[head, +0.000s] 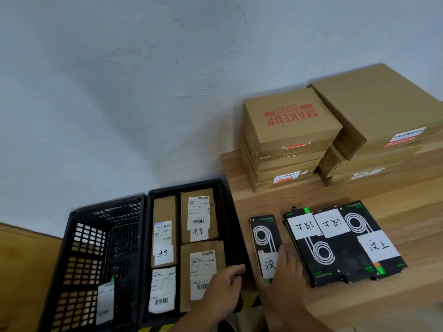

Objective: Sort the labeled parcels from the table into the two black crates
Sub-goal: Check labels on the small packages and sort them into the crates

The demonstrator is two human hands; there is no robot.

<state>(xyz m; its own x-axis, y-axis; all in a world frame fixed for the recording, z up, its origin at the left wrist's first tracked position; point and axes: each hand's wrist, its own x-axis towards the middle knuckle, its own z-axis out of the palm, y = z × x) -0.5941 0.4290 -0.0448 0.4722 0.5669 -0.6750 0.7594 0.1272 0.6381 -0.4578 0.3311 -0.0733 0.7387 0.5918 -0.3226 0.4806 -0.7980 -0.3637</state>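
Observation:
Two black crates stand on the floor left of the wooden table (359, 300). The left crate (79, 255) holds one flat labeled parcel (105, 303). The right crate (231, 212) holds several brown cardboard parcels (199, 214) with white labels. My left hand (223, 288) grips the right crate's right rim. On the table lie several black labeled parcels. My right hand (285, 276) rests on the leftmost one (263, 238), fingers over its near end. Three more black parcels (335, 245) lie overlapped to its right.
Two stacks of brown cardboard boxes stand at the back of the table, one marked MAKEUP (290, 121) and a larger stack (383, 116) at far right. A white wall rises behind. Yellow-black floor tape (251, 300) shows between crate and table.

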